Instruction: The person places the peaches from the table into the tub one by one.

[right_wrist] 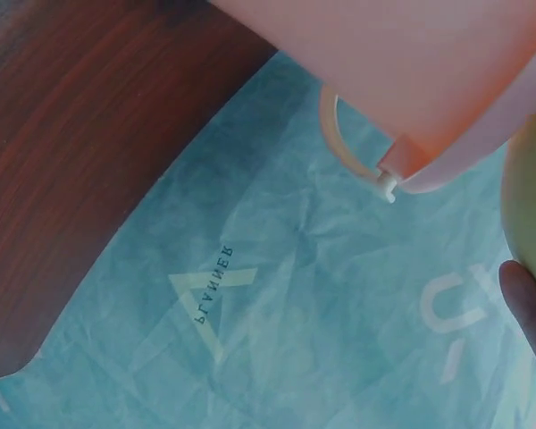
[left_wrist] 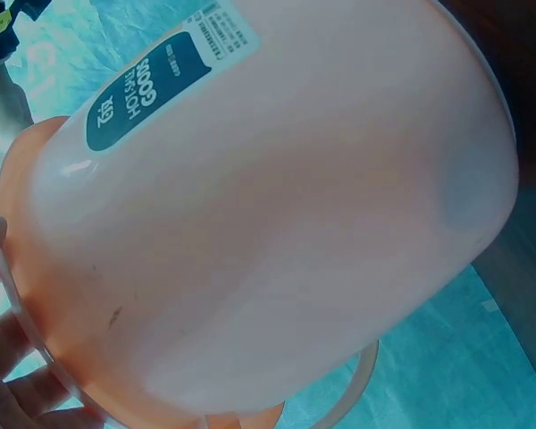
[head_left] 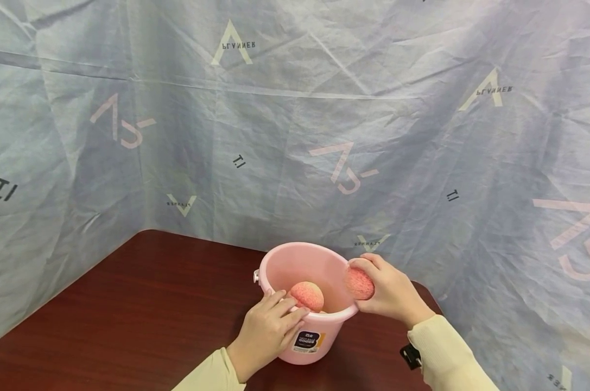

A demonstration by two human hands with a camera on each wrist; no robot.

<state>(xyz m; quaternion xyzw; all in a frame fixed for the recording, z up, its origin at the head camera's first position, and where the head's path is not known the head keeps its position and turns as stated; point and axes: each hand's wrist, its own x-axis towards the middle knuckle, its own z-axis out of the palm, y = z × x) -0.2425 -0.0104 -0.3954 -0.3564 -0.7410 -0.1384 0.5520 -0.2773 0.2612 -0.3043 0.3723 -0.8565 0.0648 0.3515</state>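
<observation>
A pink plastic bucket (head_left: 319, 326) with a dark label stands on the dark red-brown table. Inside it, near the front rim, a red-and-yellow peach (head_left: 308, 296) shows. My left hand (head_left: 270, 326) holds the bucket's front-left rim, its fingertips reaching over the edge close to that peach. In the left wrist view, fingers (left_wrist: 27, 384) lie along the rim, beside the bucket's pale wall (left_wrist: 277, 214). At the right side of the rim, my right hand (head_left: 389, 288) grips another peach (head_left: 360, 283) between thumb and fingers. This peach's yellowish side (right_wrist: 529, 201) appears at the right wrist view's edge.
The wooden table (head_left: 128, 304) stretches left of the bucket, its back edge meeting a grey printed cloth (head_left: 285, 119) that hangs around it. A curved handle (right_wrist: 335, 138) hangs from the bucket's side. A black device (head_left: 411, 357) sits at the right wrist.
</observation>
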